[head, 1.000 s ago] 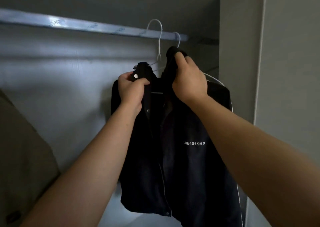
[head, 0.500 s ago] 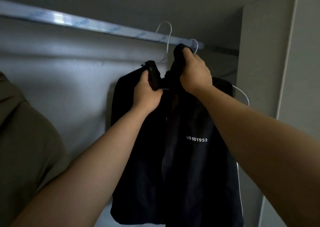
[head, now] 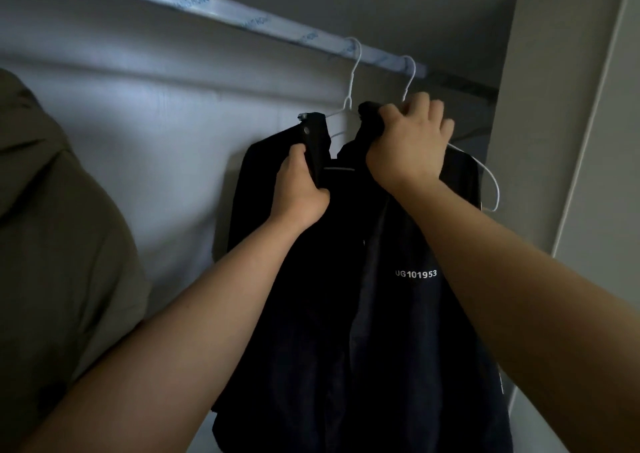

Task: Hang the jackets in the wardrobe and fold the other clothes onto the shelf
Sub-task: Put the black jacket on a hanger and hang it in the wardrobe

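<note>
Under the metal rail [head: 214,5], left hand [head: 300,189] and right hand [head: 408,144] clutch the dark jacket [head: 391,314]'s soft collar.

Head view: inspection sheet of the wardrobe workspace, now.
Surface: shelf not in view.
Job's things: dark navy jacket printed UG101953 below the silver wardrobe rail; two white wire hangers hooked on the rail; olive-green garment at left.
Clutter: nothing seen.
Grips: left grip holds one collar edge; right grip clutches the collar top beside a hanger hook.
Cables: nothing seen.
Surroundings: grey back wall, pale side panel; dim light.
</note>
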The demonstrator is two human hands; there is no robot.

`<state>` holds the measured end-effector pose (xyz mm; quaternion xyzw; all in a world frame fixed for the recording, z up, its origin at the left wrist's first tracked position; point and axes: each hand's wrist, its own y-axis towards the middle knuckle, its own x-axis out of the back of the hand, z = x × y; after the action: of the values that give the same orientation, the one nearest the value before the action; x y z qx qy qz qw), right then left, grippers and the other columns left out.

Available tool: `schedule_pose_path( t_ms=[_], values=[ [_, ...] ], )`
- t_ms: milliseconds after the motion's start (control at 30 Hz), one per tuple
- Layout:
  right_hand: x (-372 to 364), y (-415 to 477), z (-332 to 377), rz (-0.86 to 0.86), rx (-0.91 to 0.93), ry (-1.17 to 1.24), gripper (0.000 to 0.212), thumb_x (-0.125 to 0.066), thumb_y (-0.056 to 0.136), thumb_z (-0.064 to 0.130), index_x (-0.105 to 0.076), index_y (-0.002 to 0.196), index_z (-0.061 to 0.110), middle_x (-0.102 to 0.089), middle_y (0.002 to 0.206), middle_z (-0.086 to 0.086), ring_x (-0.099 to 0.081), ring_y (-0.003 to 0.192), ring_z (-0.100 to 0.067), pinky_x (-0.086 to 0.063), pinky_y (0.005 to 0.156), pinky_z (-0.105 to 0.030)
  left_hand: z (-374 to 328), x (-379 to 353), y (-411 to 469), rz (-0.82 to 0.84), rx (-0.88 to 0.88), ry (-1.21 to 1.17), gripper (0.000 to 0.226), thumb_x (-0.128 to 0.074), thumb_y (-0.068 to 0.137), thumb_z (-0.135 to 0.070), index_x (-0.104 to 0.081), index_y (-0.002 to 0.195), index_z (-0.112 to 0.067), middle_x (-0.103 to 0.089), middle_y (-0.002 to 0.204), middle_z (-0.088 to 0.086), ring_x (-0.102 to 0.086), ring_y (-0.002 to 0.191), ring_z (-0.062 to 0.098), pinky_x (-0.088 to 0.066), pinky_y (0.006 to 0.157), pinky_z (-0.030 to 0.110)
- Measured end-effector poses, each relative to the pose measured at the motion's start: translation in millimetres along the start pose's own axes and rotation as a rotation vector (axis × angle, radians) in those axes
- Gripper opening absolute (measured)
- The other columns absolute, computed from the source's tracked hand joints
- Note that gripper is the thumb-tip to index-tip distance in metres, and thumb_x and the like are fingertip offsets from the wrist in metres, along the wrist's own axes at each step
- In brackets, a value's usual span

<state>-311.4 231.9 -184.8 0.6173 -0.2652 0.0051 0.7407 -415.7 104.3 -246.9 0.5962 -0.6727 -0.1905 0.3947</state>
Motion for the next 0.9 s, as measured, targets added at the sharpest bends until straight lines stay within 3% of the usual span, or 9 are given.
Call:
schedule_pose_path(
  t_ms=[67,200,333,400,533,633,700,833,900],
  values=[
    [-3,-7,1,0.087,-0.094,0.158,0.030,-0.053,0.090,0.026,-0.062,0.118,0.019,-0.054,0.120,-0.012,-0.054,0.096,-0.031,-0.042,0.079,-0.040,3,0,-4,0.007,0.027,-0.027,0.065,-0.074,0.078,-0.001,-0.042,0.133,-0.015,-0.057,0.116,0.001,-0.059,0.103,0.016,-0.052,0.081,0.026],
    [-16,-29,-3,0.304,-0.507,0.786,0.036,-0.046,0.101,0.051,-0.058,0.119,0.022,-0.065,0.102,0.005,-0.060,0.065,0.000,-0.041,0.051,-0.018,9,2,-13,0.025,0.057,-0.076,0.053,-0.074,0.079,-0.004,-0.046,0.123,-0.018,-0.060,0.110,-0.002,-0.063,0.094,0.011,-0.054,0.074,0.022],
    [-37,-73,-11,0.257,-0.564,0.930,0.058,-0.056,0.090,0.065,-0.049,0.131,0.024,-0.060,0.094,0.019,-0.058,0.071,0.019,-0.039,0.049,-0.003,14,2,-20,0.000,0.068,-0.055,0.043,-0.075,0.080,-0.007,-0.052,0.115,-0.018,-0.061,0.103,-0.004,-0.064,0.088,0.009,-0.055,0.074,0.022],
    [-49,-94,-14,0.240,-0.587,0.912,0.071,-0.072,0.080,0.061,-0.044,0.134,0.024,-0.063,0.105,0.015,-0.062,0.084,0.011,-0.042,0.061,-0.004,17,3,-20,0.005,0.080,-0.023,0.035,-0.074,0.084,-0.011,-0.055,0.113,-0.016,-0.063,0.101,-0.003,-0.065,0.088,0.010,-0.056,0.075,0.023],
    [-65,-117,-15,0.344,-0.704,0.825,0.065,-0.077,0.082,0.044,-0.046,0.131,0.014,-0.065,0.121,-0.003,-0.064,0.109,-0.023,-0.051,0.090,-0.031,23,4,-25,0.046,0.051,0.151,0.013,-0.062,0.096,-0.020,-0.056,0.105,-0.012,-0.066,0.092,0.004,-0.068,0.080,0.020,-0.061,0.074,0.038],
    [-68,-118,-16,0.429,-0.668,0.696,0.031,-0.064,0.095,0.036,-0.057,0.109,0.009,-0.067,0.108,-0.009,-0.064,0.107,-0.032,-0.050,0.083,-0.033,30,0,-34,0.029,-0.051,0.332,0.009,-0.055,0.100,-0.019,-0.053,0.104,-0.012,-0.064,0.083,0.006,-0.067,0.071,0.022,-0.061,0.065,0.042],
    [-65,-111,-12,0.412,-0.611,0.681,0.020,-0.057,0.099,0.033,-0.056,0.101,0.013,-0.067,0.105,-0.013,-0.064,0.103,-0.033,-0.045,0.079,-0.032,34,-3,-40,0.019,-0.105,0.388,0.008,-0.055,0.098,-0.016,-0.052,0.105,-0.013,-0.063,0.076,0.004,-0.065,0.065,0.020,-0.060,0.060,0.041],
    [-57,-91,4,0.352,-0.495,0.724,0.019,-0.048,0.103,0.033,-0.049,0.094,0.016,-0.064,0.106,-0.014,-0.061,0.105,-0.035,-0.044,0.084,-0.033,47,-12,-58,0.055,-0.122,0.422,0.010,-0.058,0.093,-0.013,-0.050,0.099,-0.016,-0.060,0.071,0.001,-0.063,0.062,0.020,-0.056,0.053,0.035],
    [-55,-82,7,0.339,-0.475,0.730,0.021,-0.044,0.105,0.033,-0.049,0.099,0.014,-0.063,0.115,-0.019,-0.058,0.111,-0.038,-0.040,0.087,-0.033,54,-17,-66,0.075,-0.093,0.397,0.014,-0.060,0.092,-0.013,-0.048,0.095,-0.018,-0.057,0.069,-0.004,-0.059,0.060,0.016,-0.045,0.047,0.026]
  ],
)
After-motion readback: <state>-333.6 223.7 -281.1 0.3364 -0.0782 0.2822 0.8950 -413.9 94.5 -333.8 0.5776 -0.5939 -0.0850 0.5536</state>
